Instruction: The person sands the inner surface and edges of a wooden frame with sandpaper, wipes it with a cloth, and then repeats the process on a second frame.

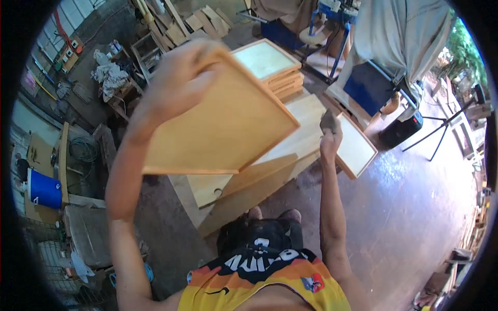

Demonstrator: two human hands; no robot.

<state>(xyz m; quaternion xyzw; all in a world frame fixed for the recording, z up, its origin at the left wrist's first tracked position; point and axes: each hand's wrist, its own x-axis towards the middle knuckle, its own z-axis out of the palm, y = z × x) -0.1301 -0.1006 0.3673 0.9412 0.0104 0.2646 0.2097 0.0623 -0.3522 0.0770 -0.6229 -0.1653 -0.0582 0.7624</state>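
My left hand (189,78), smeared by motion, is closed on the upper edge of a framed wooden panel (223,124). The panel is light brown with a thin raised rim, and it is held tilted above the work table. Over on the right, my right hand (331,141) is closed around a small grey-brown pad (328,121), perhaps folded sandpaper. That hand is apart from the held panel. Under both lies a pale plywood board (207,191) with a round notch in its edge. Part of the board is hidden by the panel.
Behind the panel is a stack of framed panels (267,59) with white faces. Another white-faced panel (358,145) sits right of the table. A black tripod (445,124) and a dark box (402,132) stand farther right. At left is a blue cooler (44,187).
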